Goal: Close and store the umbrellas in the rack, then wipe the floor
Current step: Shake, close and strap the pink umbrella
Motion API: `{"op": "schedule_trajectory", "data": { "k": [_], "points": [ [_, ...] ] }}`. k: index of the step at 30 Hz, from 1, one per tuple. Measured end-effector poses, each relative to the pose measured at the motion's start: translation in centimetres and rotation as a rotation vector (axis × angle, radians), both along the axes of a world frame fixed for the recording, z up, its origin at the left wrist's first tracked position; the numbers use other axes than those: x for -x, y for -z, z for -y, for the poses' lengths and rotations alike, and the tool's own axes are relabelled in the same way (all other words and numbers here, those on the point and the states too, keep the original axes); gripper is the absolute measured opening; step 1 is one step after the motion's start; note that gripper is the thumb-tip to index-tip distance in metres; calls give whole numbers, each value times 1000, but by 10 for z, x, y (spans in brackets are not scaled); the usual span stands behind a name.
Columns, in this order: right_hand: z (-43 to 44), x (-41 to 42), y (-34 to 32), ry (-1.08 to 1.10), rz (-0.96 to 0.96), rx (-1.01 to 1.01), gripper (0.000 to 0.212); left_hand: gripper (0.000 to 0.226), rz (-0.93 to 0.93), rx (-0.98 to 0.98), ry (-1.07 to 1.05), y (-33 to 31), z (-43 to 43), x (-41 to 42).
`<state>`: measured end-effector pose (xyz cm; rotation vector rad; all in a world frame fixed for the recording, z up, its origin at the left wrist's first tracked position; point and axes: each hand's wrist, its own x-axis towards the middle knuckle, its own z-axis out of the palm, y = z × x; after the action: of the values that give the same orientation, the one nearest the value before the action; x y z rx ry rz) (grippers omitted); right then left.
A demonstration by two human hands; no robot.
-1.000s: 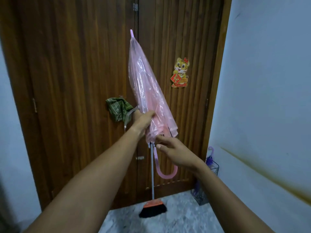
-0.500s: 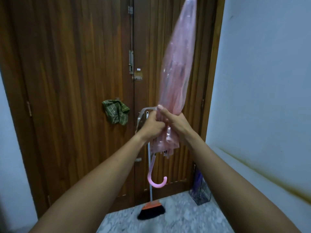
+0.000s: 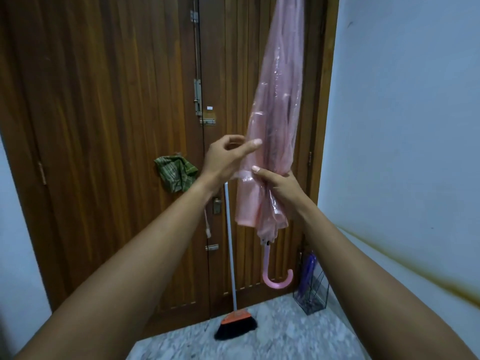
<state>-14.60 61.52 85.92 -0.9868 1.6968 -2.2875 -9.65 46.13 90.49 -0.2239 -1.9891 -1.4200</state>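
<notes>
Both forearms reach up from the bottom corners of the frame toward its centre. The left hand [image 3: 225,158] sits just left of centre, wrist bent, fingers loosely curled and thumb stretched toward the right; its fingertips lie at the edge of the pink umbrella's [image 3: 275,131] folded canopy, where a pale strap or flap of plastic trails under the palm. Whether it actually pinches that strap cannot be told. Just right of it and slightly lower, the right hand [image 3: 279,187] is wrapped firmly around the gathered canopy, thumb across the front, holding the umbrella upright with its tip rising out of the top of the frame and its curved pink handle [image 3: 276,278] hanging below.

Behind the hands stands a dark wooden double door [image 3: 117,126]. A green checked cloth [image 3: 175,172] hangs on it left of centre. A broom [image 3: 235,324] leans against the door, its pale stick running up behind the left wrist and its black bristles on the marbled floor [image 3: 272,339]. At the lower right, in the corner by the pale wall [image 3: 402,126], a black wire rack [image 3: 311,298] stands on the floor with a purple umbrella [image 3: 309,272] already in it, well below the pink one.
</notes>
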Motion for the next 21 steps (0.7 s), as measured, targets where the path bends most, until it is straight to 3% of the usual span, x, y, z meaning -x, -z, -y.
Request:
{"op": "schedule_trajectory", "data": {
  "k": [2,4,6,10,12,14,16,18,21],
  "points": [
    [1,-4,1,-66,-14,-64,37,64,195,-42,266,-13,-1,5],
    [0,-7,3,-99,-13,-169,38,57,332,-66,502,-16,-2,5],
    [-1,-9,5,-154,-29,-246,45,51,394,-113,587,-13,-6,5],
    [-2,-7,10,-147,-88,-313,53,34,317,-189,413,-5,-22,7],
    [-1,-2,16,87,-193,-444,61,34,274,-259,246,-3,-24,13],
    [2,6,28,470,-305,-527,76,42,236,-295,99,-1,-22,19],
    [6,7,39,731,-434,-493,68,56,189,-294,28,0,-21,21],
    [11,1,44,711,-504,-440,52,68,149,-310,20,2,-23,24],
    [21,-10,51,615,-495,-415,35,64,110,-365,12,-3,-27,29]
  ]
}}
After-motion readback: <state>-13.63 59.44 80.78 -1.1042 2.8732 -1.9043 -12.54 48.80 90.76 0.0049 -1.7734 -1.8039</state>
